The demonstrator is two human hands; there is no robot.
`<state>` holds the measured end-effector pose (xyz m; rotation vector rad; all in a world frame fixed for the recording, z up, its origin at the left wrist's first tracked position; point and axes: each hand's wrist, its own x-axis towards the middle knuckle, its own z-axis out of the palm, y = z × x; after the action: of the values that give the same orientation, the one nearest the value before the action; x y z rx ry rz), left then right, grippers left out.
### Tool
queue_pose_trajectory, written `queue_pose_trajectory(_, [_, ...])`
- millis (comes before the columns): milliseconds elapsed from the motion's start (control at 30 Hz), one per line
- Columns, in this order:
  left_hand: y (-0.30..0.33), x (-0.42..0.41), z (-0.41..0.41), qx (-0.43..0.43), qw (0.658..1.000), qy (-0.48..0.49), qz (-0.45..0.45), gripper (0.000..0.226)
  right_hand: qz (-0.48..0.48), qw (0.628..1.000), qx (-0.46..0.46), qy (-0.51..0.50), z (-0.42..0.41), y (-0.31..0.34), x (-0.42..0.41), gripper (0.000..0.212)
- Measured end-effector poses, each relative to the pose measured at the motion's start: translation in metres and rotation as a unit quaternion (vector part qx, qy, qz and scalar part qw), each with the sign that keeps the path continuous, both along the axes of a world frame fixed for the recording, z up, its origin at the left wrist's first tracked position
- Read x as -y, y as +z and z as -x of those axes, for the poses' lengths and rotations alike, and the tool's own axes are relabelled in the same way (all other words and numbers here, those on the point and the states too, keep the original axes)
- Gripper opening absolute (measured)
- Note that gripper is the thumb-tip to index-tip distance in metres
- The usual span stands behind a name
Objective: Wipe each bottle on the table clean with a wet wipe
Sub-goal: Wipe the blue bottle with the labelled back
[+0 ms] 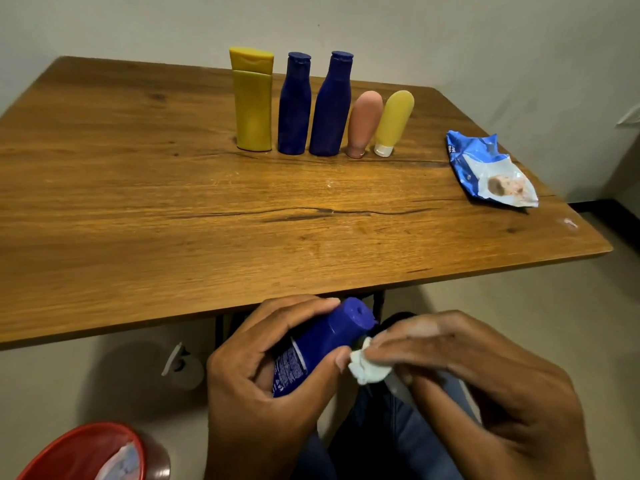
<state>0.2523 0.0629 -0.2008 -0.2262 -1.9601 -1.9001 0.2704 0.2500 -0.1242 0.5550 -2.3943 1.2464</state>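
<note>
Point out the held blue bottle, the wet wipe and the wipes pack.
held blue bottle (323, 344): head view, on its body below the cap.
wet wipe (367, 370): head view, middle of the crumpled white wad under the right fingers.
wipes pack (485, 164): head view, blue upper face of the wrapper.

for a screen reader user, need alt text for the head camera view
A person's left hand holds a blue bottle below the table edge while the right hand presses a white wet wipe beside its neck. Five more bottles stand in a row on the wooden table, a wipes packet to their right.
</note>
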Motion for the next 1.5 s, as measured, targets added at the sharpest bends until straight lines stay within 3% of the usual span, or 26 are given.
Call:
queue_pose_trajectory(167, [0.003,-0.001,-0.001,0.010,0.999,-0.024,-0.024,0.038,-0.007,0.997,-0.020,-0.068,0.012,0.007,-0.005,0.022])
queue_pose_trajectory(400, [0.002,0.000,-0.001,0.007,0.999,-0.023,-0.040,0.039,-0.127,0.988,-0.071,-0.046,0.015,-0.007,0.012,0.033])
queue_pose_trajectory(633, [0.004,-0.002,-0.003,0.027,0.998,-0.024,-0.050,0.040,-0.057,0.995,-0.064,-0.051,0.010,0.001,-0.001,0.020])
queue_pose_trajectory(933, [0.004,-0.001,0.001,0.015,0.998,-0.031,-0.051,0.036,-0.078,0.994,-0.071,-0.042,0.021,-0.011,0.009,0.031])
queue_pose_trajectory(1033, [0.001,0.004,0.004,0.015,0.999,-0.010,-0.035,0.036,-0.053,0.995,-0.070,-0.049,0.016,-0.015,0.005,0.026])
queue_pose_trajectory(1133, [0.002,0.005,0.006,0.024,0.997,-0.010,-0.072,0.036,-0.022,0.996,-0.045,-0.070,0.017,-0.015,-0.003,0.024])
queue_pose_trajectory(1333, [0.009,0.004,0.001,0.142,0.977,-0.036,-0.155,0.054,-0.017,0.997,-0.008,-0.073,0.015,-0.037,0.000,0.033])
queue_pose_trajectory(1500, [0.009,0.003,0.003,0.176,0.958,-0.062,-0.216,0.068,-0.125,0.986,0.103,0.034,0.049,-0.052,0.019,0.048])
